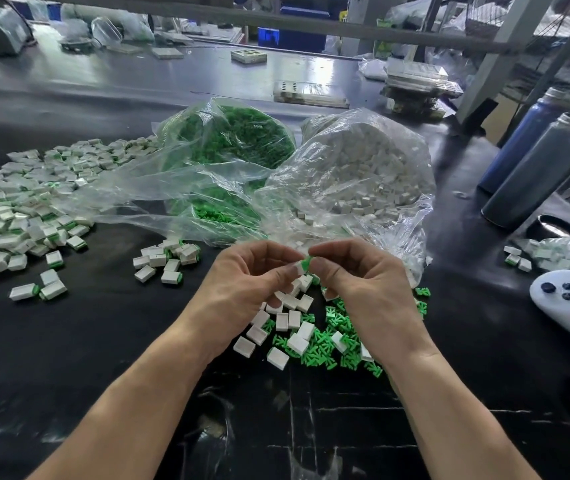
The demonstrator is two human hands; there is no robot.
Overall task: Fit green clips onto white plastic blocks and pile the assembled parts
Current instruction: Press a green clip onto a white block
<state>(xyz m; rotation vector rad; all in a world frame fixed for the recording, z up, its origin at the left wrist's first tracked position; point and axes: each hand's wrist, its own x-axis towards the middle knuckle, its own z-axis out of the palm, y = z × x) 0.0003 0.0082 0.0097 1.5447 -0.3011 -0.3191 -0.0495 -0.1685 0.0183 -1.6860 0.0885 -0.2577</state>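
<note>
My left hand (pixel 242 282) has its fingers curled in, thumb and forefinger pinching a white block (pixel 299 268), and my right hand (pixel 356 282) is curled the same way, its fingertips (pixel 314 252) pinching a green clip (pixel 307 262) that touches the block's end; both sit just above the loose heap (pixel 311 327) on the black table (pixel 68 358), which I take as my landmark. That heap lies directly under my hands and slightly nearer to me: about fifteen bare white blocks mixed with too many green clips to count. Left of the heap, a small cluster (pixel 165 259) of roughly a dozen assembled parts, with three or four strays (pixel 39 289) further left. Beyond those, far left of the heap, spreads the big pile of assembled parts (pixel 23 202), well over a hundred. Just behind the heap, two clear plastic bags: the bag of green clips (pixel 228 143) behind and to the left, the bag of white blocks (pixel 366 168) behind and to the right. Right of the heap lie a white controller (pixel 567 296) with three dark buttons and a smaller bag of assembled parts (pixel 560 252); beyond them stand two tall dark bottles (pixel 536 168).
</note>
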